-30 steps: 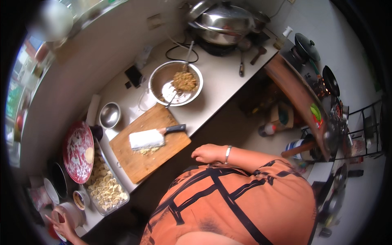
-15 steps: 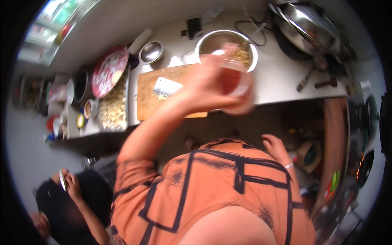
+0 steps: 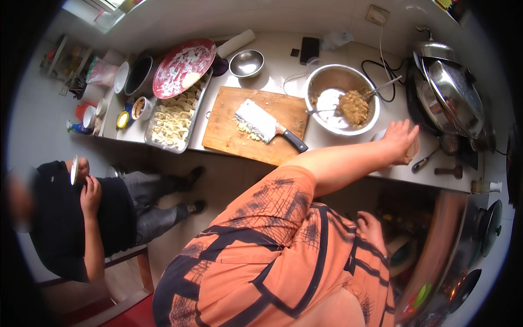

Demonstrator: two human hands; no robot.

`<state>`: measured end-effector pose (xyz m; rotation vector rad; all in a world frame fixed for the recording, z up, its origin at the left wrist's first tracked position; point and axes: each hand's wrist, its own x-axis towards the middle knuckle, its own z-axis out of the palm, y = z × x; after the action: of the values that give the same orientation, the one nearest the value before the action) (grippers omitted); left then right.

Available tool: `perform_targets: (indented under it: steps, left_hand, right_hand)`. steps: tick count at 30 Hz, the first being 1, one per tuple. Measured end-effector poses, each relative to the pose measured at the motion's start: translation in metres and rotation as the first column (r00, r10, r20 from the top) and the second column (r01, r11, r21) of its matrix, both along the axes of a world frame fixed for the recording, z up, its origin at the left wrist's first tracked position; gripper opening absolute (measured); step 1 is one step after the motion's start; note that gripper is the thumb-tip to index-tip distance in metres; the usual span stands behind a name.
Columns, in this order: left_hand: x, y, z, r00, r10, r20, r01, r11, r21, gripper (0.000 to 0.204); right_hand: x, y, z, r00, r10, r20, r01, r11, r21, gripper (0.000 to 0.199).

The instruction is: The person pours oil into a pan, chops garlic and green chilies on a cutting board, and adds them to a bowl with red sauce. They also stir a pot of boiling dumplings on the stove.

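At the counter's front edge, right of the steel bowl, my left hand is wrapped round a clear round container. Its contents are mostly hidden by the hand. My right hand hangs by my side below the counter, fingers loosely apart, with nothing visible in it. Minced filling lies in the bowl along with a metal utensil. A cleaver rests on the wooden board, beside chopped pale bits.
Left of the board stands a tray of dumplings, with a red floured plate over its far end. A small steel bowl sits behind. Right are a large lidded pan and a skimmer. Another person is at far left.
My left hand has carried the container, which showed red earlier, from in front of the bowl rightward to the counter's edge. My view has turned, and more of the other person shows.
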<state>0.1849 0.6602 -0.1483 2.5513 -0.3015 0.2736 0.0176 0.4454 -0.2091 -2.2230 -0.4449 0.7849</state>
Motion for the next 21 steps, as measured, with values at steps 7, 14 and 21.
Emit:
perform_targets:
  steps: [7,14,21]
  left_hand:
    - [-0.087,0.124,-0.018,0.958,-0.146,0.246,0.227,0.911,-0.343,0.076]
    - [-0.249,0.401,-0.082,0.768,0.618,-0.168,-0.624,0.662,-0.416,0.034]
    - [-0.329,0.437,-0.112,0.777,0.62,-0.108,-0.617,0.717,-0.326,0.038]
  right_hand:
    - [0.001,0.118,0.024,0.971,0.187,0.15,-0.199,0.978,0.065,0.025]
    - [0.015,0.307,-0.016,0.749,0.346,0.565,-0.426,0.905,0.011,0.043]
    - [0.045,0.383,-0.036,0.818,0.48,0.317,-0.439,0.877,-0.195,0.042]
